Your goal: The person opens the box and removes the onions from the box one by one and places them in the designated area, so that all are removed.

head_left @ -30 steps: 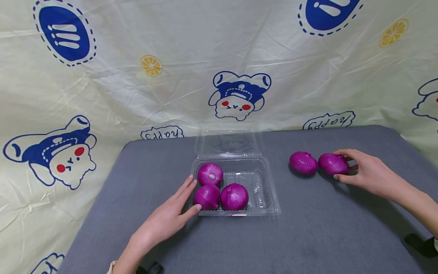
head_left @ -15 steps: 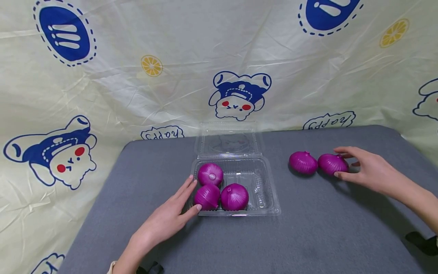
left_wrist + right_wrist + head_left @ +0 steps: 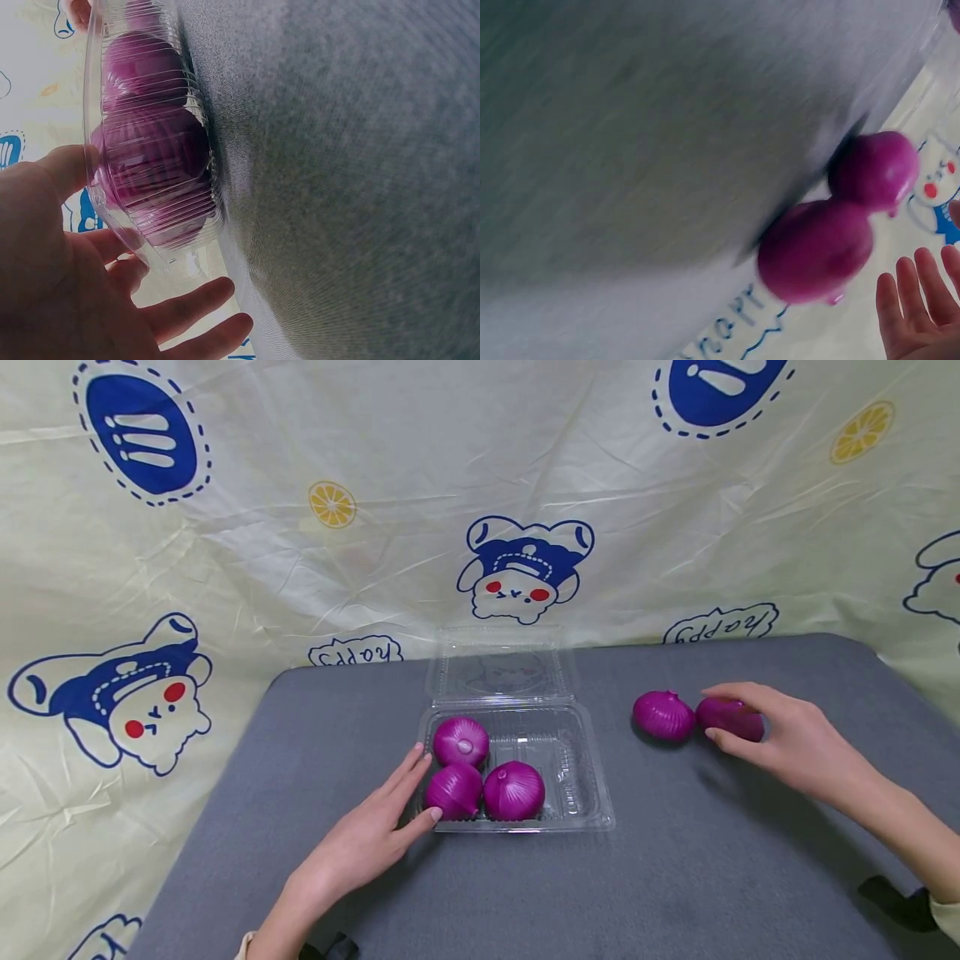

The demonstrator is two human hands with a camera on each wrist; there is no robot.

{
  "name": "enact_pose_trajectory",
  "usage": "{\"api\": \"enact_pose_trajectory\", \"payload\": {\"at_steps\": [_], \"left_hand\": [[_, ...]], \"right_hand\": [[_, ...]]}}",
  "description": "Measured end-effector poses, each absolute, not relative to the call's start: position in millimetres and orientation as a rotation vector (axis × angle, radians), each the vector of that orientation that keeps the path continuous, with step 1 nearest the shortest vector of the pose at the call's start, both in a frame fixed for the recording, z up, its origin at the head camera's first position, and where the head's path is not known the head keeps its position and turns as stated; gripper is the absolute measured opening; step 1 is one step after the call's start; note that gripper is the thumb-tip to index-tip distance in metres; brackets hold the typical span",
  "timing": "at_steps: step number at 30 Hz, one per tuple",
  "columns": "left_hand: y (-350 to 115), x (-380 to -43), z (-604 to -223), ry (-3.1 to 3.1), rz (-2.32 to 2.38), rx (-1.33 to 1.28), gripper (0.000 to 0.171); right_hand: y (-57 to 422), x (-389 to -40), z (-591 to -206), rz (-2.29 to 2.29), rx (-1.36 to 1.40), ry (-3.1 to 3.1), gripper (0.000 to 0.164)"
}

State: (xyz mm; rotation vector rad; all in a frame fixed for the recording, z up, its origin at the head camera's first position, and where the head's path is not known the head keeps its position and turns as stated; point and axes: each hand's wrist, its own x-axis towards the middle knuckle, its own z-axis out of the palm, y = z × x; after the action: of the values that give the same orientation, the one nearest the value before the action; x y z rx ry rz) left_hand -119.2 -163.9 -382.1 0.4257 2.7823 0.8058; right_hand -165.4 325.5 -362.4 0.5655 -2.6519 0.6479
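Observation:
A clear plastic clamshell box (image 3: 577, 760) lies on the table with its lid (image 3: 495, 672) raised at the back. Inside sit three purple onions: one at the back left (image 3: 461, 742), one at the front left (image 3: 453, 792) and one at the front middle (image 3: 514, 791). My left hand (image 3: 360, 839) rests against the box's left side, its thumb (image 3: 71, 169) on the rim and its fingers spread. To the right of the box two more onions lie side by side, a left onion (image 3: 664, 716) and a right onion (image 3: 722, 717). My right hand (image 3: 795, 739) hovers before the right onion, partly hiding it; the right wrist view shows fingers apart from both.
The grey cloth-covered table (image 3: 510, 893) carries the box and onions. Behind it hangs a pale printed curtain (image 3: 405, 568), against which the raised lid stands. Dark straps (image 3: 900, 902) show near the wrists at the lower edge.
My right hand has drawn off the right onion's side and shifted left in front of it. Both loose onions have edged very slightly left. My left hand and the box have stayed put.

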Motion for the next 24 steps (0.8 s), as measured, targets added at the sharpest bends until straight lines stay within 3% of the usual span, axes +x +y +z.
{"api": "enact_pose_trajectory", "payload": {"at_steps": [19,24], "left_hand": [[-163.9,-119.1,-383.2,2.787,0.799,0.436,0.077],[-164.0,-119.8,-383.0,2.785,0.801,0.434,0.077]], "right_hand": [[250.4,-156.8,-357.0,0.763,1.009,-2.477,0.065],[233.6,-157.5,-360.3,0.829,1.11,-2.433,0.057]]}}
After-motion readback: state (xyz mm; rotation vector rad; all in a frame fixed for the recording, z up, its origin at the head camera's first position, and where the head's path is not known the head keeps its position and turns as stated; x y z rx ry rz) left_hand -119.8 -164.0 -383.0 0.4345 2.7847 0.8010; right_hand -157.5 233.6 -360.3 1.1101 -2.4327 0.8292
